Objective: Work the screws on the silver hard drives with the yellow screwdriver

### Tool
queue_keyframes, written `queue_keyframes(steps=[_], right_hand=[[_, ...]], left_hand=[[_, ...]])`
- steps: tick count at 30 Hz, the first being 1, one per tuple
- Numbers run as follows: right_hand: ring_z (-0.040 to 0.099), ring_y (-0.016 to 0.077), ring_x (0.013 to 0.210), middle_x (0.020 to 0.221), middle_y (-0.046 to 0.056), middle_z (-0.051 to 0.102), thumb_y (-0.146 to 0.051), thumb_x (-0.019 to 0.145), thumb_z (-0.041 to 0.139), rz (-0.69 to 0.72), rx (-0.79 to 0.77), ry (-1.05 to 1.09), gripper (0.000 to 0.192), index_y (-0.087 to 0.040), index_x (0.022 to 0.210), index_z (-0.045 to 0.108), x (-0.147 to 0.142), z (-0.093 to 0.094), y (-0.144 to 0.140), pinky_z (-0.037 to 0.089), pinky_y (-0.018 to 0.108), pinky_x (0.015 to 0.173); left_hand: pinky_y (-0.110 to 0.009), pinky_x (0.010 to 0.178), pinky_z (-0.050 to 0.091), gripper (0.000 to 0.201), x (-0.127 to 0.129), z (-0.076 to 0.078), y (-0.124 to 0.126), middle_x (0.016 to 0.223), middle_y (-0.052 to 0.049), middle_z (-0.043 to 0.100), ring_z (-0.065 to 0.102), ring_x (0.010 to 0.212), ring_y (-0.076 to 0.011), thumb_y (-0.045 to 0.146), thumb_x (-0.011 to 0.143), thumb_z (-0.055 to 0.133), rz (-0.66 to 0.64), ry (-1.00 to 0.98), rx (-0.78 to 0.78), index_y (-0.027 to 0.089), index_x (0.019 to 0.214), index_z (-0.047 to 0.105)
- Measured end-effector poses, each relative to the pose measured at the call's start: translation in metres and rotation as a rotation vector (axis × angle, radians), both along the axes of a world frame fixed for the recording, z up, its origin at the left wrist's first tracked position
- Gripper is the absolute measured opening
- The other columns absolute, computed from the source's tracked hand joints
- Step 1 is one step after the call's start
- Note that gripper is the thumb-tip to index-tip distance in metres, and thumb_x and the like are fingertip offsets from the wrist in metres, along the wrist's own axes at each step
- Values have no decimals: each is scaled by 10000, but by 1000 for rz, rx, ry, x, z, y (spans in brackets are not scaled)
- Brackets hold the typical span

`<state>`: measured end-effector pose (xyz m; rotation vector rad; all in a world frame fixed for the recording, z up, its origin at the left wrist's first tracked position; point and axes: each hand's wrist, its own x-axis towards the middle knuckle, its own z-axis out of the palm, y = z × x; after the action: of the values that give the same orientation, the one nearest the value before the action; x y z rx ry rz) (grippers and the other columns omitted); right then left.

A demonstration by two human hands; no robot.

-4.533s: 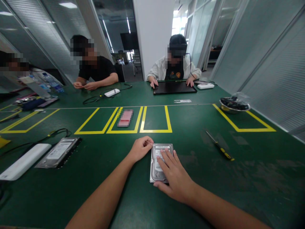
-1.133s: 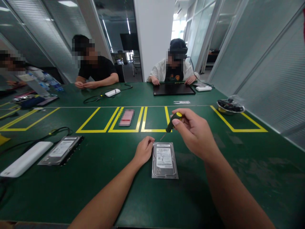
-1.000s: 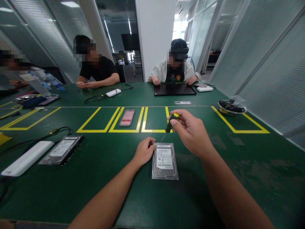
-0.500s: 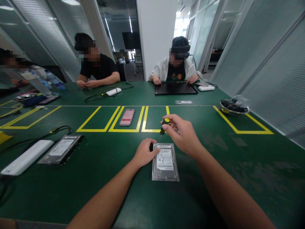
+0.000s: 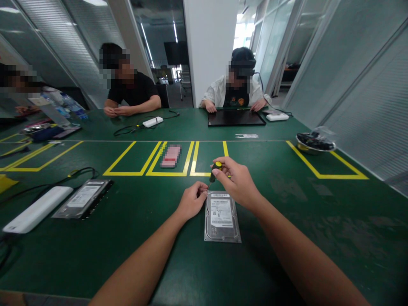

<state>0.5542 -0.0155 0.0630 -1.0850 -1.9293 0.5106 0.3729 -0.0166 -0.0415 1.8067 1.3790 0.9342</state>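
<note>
A hard drive is laid flat, label upward, on the green table, directly in front of the person. Its far left corner is touched by the left hand, whose fingers are curled and pinched together there; whether something small is held between them cannot be told. A small screwdriver with a black and yellow handle is gripped by the right hand, closed around the handle, and the tool is tilted so that the tip is pointed down toward that same far left corner.

The drive is judged to be rigid and rather heavy for its size, with a smooth metal case that could slide on the mat if it is pushed from the side. It is probably best held by its long edges or pressed down on a corner, not on the label area, because the inner parts are sensitive to shocks. The screwdriver is light and thin and should be held near the top of the handle for fine turning.

The table is covered by a dark green mat marked with yellow tape rectangles. A second hard drive and a white flat device are placed at the left, and a metal bowl is seen at the far right. Other people are seated at the far side, between glass partitions
</note>
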Motion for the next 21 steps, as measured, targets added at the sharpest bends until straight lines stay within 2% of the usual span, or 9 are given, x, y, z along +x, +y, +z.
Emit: queue_keyframes(steps=[6,21], right_hand=[[593,147,677,779,13,650,-276,909,551,-25,0,12,211,-173,1086,605,-1,-8,5,423,268,657],[597,153,685,818,30,673,-296,911,543,-10,-42,6,233,-177,1102,601,-1,-11,9,437,274,651]], left_hand=[[-271,728,444,102,0,4,1,860,-12,675,607,783,-152,199,868,504,-6,63,13,177,897,599],[-272,744,438,108,0,2,2,876,-14,678,614,818,-164,206,879,474,-12,118,43,192,873,581]])
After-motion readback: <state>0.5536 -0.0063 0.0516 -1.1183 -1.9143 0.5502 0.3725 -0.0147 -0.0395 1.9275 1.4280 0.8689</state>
